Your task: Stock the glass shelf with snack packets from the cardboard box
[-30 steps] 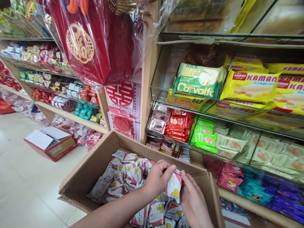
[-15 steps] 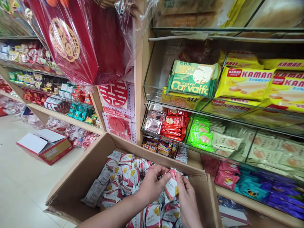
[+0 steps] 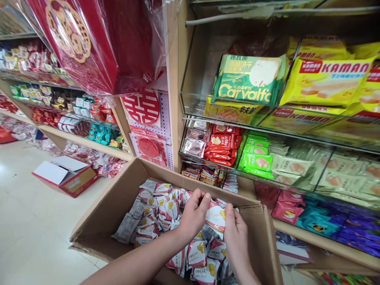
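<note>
Shelves [image 3: 285, 130] of glass-fronted bins fill the right side, stocked with yellow, green and red snack packs; a red gift bag [image 3: 89, 43] in plastic wrap hangs at upper left. A red carton [image 3: 67, 176] lies open on the floor by the far shelving.

An open cardboard box [image 3: 118, 206] sits at the foot of the shelves, filled with small pink-and-white packets [image 3: 160, 208], with a few grey ones toward its left wall.

One packet [image 3: 216, 215] is held up above the heap, near the box's right wall, between both hands. The left hand [image 3: 192, 215] is curled over its upper left edge, thumb and fingers pinched on the wrapper. The right hand [image 3: 236, 235] is seen from the back at the packet's right edge; its fingers are bent toward the wrapper, but whether they grip it or merely touch cannot be told.

Judged from this, the packet is best held by its sealed edges rather than its middle, so the contents are not crushed. It should be lifted straight up, clear of the neighbouring packets, so none are dragged over the box's right flap.
</note>
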Demonstrator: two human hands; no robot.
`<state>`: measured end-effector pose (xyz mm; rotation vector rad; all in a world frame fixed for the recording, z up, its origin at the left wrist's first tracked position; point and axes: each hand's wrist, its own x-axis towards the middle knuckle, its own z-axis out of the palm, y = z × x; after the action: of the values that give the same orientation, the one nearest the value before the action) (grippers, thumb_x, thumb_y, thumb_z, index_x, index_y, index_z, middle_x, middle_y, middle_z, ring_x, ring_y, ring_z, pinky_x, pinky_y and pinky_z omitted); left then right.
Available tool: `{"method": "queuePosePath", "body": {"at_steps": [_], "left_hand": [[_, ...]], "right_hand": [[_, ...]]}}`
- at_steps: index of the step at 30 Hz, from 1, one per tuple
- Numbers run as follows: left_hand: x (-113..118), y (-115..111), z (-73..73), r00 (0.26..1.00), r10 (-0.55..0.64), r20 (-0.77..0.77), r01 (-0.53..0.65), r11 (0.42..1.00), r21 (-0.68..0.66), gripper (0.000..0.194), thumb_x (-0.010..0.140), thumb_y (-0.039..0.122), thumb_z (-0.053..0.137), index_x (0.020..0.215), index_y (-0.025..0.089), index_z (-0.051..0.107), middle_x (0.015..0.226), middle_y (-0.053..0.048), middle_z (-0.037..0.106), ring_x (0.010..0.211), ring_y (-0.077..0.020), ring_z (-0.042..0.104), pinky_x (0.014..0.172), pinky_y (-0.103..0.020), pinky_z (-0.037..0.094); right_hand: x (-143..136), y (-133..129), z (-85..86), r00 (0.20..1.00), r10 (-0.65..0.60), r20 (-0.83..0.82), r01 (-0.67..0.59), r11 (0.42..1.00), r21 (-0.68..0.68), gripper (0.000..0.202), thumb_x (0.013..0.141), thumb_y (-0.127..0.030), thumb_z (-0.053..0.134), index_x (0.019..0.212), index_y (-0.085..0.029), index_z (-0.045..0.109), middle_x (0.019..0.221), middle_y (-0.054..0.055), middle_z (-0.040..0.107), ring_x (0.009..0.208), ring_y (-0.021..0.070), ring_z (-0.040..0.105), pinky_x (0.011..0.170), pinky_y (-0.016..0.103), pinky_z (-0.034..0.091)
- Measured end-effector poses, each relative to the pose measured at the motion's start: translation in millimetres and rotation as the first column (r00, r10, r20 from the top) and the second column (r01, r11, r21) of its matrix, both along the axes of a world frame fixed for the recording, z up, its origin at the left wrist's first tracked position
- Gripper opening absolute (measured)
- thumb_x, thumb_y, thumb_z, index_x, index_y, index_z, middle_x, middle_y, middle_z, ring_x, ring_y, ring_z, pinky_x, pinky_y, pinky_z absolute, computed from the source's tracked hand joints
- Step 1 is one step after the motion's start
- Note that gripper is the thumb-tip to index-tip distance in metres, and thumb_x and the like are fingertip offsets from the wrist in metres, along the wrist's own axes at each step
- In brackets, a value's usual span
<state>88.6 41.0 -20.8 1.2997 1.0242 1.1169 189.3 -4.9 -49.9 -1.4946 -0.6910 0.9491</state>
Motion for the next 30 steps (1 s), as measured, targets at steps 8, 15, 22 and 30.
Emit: {"method": "queuePosePath", "body": {"at_steps": [8, 15, 22, 30], "left_hand": [[0, -8, 9.4, 0.999, -0.032, 0.011, 0.031, 0.998, 0.057, 0.031, 0.084, 0.047, 0.039, 0.069, 0.02, 0.037, 0.064, 0.005, 0.034, 0.059, -0.0103, 0.032, 0.059, -0.023, 0.034], [3, 22, 33.9, 0.793, -0.059, -0.606, 0.394, 0.809, 0.436, 0.021, 0.088, 0.032, 0.036, 0.083, 0.019, 0.05, 0.081, -0.003, 0.054, 0.077, -0.0164, 0.048, 0.07, -0.029, 0.038], [19, 47, 20.1, 0.383, 0.301, -0.873, 0.603, 0.635, 0.484, 0.018, 0.085, 0.032, 0.045, 0.085, 0.019, 0.058, 0.081, -0.004, 0.061, 0.08, -0.0212, 0.051, 0.075, -0.038, 0.031], [17, 54, 14.7, 0.382, 0.337, -0.861, 0.639, 0.576, 0.509, 0.018, 0.086, 0.028, 0.043, 0.083, 0.019, 0.058, 0.074, -0.003, 0.059, 0.073, -0.018, 0.049, 0.065, -0.032, 0.028]], "right_hand": [[10, -9, 13.0, 0.993, 0.122, -0.003, -0.121, 0.989, 0.086, 0.035, 0.076, -0.054, 0.048, 0.075, -0.018, 0.05, 0.066, -0.001, 0.055, 0.059, 0.012, 0.049, 0.054, 0.022, 0.041], [63, -38, 34.7, 0.975, 0.127, -0.181, -0.11, 0.989, 0.103, 0.037, 0.065, -0.042, 0.068, 0.087, -0.018, 0.052, 0.074, 0.001, 0.061, 0.065, 0.0141, 0.056, 0.057, 0.023, 0.046], [177, -32, -9.9, 0.915, -0.317, 0.25, 0.292, 0.947, 0.133, 0.048, 0.061, -0.048, 0.067, 0.096, -0.018, 0.052, 0.092, 0.006, 0.064, 0.076, 0.017, 0.059, 0.058, 0.024, 0.046], [196, 58, -55.4, 0.613, 0.103, 0.783, 0.055, 0.984, -0.172, 0.035, 0.077, -0.037, 0.047, 0.102, -0.013, 0.054, 0.086, 0.012, 0.065, 0.074, 0.0241, 0.061, 0.067, 0.033, 0.045]]}}
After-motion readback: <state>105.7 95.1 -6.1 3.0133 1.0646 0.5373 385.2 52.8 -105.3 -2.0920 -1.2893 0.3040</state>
